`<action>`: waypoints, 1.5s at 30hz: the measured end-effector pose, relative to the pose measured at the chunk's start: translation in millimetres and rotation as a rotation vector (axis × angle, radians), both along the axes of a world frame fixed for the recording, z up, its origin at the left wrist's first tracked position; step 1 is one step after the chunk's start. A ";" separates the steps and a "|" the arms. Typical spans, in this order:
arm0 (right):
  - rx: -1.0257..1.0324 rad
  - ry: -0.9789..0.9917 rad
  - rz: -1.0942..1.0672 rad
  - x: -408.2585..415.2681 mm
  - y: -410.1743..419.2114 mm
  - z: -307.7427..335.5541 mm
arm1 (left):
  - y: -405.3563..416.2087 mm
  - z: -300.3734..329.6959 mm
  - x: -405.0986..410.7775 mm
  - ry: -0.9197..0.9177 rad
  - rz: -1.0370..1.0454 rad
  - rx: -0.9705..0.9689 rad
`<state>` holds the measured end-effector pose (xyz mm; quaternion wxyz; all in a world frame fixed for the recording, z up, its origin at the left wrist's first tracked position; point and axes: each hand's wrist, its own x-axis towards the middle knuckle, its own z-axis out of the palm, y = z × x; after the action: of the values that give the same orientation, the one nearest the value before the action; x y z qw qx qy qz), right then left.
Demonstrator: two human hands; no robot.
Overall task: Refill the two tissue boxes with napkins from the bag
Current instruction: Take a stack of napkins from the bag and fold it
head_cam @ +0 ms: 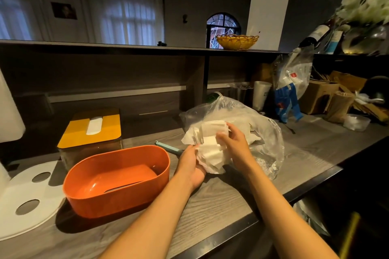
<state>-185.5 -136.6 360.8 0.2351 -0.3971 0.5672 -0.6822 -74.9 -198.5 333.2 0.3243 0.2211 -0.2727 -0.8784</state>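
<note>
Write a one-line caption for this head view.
Both hands, left and right, hold napkins at the plastic bag, beside an empty orange box.

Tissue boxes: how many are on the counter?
2. The orange tissue box lies open side up, empty, near the front; the yellow-lidded tissue box stands closed behind it.

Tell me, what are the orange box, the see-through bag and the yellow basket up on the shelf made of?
The orange box looks like smooth moulded plastic: rounded walls, a soft shine inside. The bag seems thin clear plastic film: it crinkles, glints, and the white napkins show through. The basket looks woven, perhaps wicker or plastic strands; its looped openwork rim shows, but which one is unclear.
</note>
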 end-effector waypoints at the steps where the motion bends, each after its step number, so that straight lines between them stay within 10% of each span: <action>1: 0.007 0.012 0.000 0.2 -0.2 -0.9 | 1.6 1.8 1.4 0.030 -0.016 0.009; 12: -0.043 -0.050 0.027 -2.9 3.5 -1.4 | 8.2 -0.7 0.8 -0.092 -0.039 -0.190; 28: 0.223 0.913 0.057 -4.8 13.9 -11.4 | 0.0 6.6 12.1 0.069 0.009 0.099; 40: -0.143 -0.036 0.002 -7.0 20.6 3.8 | 6.8 5.4 7.9 -0.031 -0.016 0.010; 45: 0.173 0.065 -0.070 -5.6 10.3 -4.4 | 7.3 3.7 6.2 -0.049 -0.056 -0.122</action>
<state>-191.1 -126.4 356.4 0.2259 -0.3772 0.6449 -0.6252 -68.7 -191.2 336.9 0.3055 0.2145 -0.3395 -0.8634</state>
